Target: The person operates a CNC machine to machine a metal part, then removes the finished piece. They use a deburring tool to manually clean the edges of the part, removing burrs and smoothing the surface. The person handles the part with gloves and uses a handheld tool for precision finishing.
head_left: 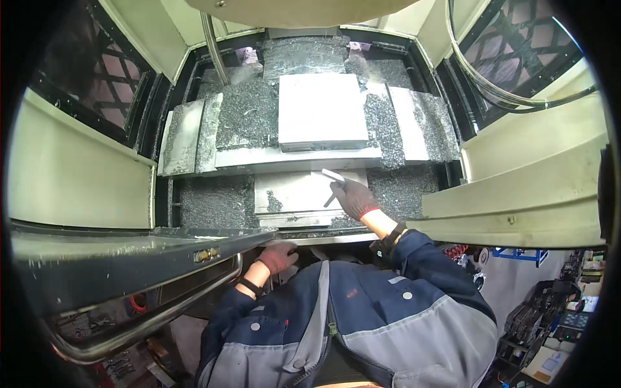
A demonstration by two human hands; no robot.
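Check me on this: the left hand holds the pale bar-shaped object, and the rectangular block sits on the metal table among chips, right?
Not quite: the head view shows the right hand holding the pale bar-shaped object; the left hand is apart from it. The rectangular block does sit on the metal table among chips.

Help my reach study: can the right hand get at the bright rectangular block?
Probably yes: no barrier shows between the right hand and the bright rectangular block, though that hand holds a pale-tipped tool.
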